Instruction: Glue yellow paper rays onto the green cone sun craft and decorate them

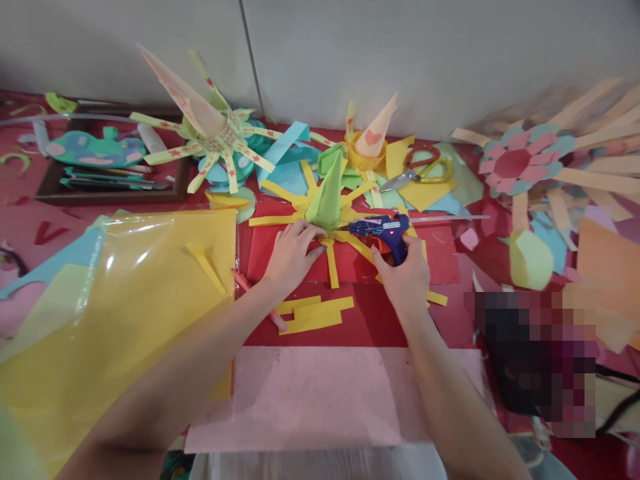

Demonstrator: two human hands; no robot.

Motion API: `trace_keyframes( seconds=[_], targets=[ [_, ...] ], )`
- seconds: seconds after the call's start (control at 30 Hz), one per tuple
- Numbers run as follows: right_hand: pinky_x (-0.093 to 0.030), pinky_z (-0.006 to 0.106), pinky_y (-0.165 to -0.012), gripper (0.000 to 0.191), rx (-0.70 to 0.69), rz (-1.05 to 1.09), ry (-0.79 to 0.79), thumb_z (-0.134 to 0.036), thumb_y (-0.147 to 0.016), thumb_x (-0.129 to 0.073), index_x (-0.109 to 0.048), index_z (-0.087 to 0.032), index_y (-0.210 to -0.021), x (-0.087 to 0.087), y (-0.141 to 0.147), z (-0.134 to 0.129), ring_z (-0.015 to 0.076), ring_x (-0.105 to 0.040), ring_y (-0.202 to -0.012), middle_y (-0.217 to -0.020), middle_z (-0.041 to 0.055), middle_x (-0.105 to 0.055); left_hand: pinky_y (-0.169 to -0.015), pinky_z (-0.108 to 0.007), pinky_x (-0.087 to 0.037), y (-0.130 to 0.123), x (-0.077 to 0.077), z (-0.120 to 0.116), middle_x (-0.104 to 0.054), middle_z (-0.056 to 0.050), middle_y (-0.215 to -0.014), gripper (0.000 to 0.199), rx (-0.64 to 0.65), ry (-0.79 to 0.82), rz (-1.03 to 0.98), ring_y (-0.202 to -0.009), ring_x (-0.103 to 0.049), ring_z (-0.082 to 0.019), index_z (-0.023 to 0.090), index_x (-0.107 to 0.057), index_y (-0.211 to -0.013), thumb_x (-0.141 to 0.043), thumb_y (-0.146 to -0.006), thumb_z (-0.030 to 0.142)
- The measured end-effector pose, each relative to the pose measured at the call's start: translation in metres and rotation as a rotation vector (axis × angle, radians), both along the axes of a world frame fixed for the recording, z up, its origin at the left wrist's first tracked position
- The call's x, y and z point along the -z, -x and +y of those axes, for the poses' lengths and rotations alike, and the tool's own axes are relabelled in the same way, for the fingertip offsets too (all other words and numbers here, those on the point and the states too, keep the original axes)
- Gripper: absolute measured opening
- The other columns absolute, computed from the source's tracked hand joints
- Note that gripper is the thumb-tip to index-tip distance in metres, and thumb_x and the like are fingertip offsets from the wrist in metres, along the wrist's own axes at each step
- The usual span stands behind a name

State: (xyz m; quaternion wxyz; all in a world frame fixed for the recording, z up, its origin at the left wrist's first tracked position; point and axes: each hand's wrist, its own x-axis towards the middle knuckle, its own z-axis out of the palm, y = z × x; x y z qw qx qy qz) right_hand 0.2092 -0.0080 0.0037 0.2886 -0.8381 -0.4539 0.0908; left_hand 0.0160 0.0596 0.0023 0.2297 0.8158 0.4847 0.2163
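My right hand is wrapped round the handle of a blue hot glue gun, with a clear glue stick poking out behind. The gun's nozzle points left, at the base of a green paper cone. Yellow paper strips spread out from under this cone like rays. At the cone's lower left, my left hand has its fingers closed on the base of the cone craft; the fingertips are partly hidden. Red paper lies beneath. Loose yellow strips and a reddish pen-like stick lie nearer me.
Yellow sheets in clear film lie left. Behind stand a striped-leg cone craft and a heart-marked cone. Scissors rest on paper scraps. A tool tray is back left, a paper flower right, pink sheet in front.
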Motion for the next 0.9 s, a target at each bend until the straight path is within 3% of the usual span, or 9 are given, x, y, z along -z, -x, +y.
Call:
trace_keyframes(
  seconds=[0.47,0.9],
  targets=[
    [-0.049,0.038,-0.075,0.038,-0.115,-0.134,-0.069,-0.044,-0.075,-0.057,-0.05,-0.019,-0.102,0.0075,-0.0009,-0.0029,0.0244,-0.061,-0.09,-0.098,0.011,-0.064,-0.074,-0.03,-0.048,0.0022,0.0028,0.0007,-0.061,-0.003,-0.091,0.016,-0.014,0.014,-0.158,-0.084,-0.06,-0.017,0.019,-0.064,-0.091,-0.069,-0.077,0.012],
    [-0.049,0.039,-0.079,0.03,-0.157,-0.142,-0.08,-0.039,-0.079,-0.053,-0.051,-0.021,-0.103,0.0087,-0.0042,-0.005,0.0246,-0.06,-0.097,-0.102,0.0112,-0.064,-0.073,-0.03,-0.05,0.0021,0.0023,0.0006,-0.061,-0.002,-0.09,0.015,-0.026,0.022,-0.149,-0.082,-0.06,-0.017,0.021,-0.064,-0.09,-0.068,-0.078,0.014]
  ],
)
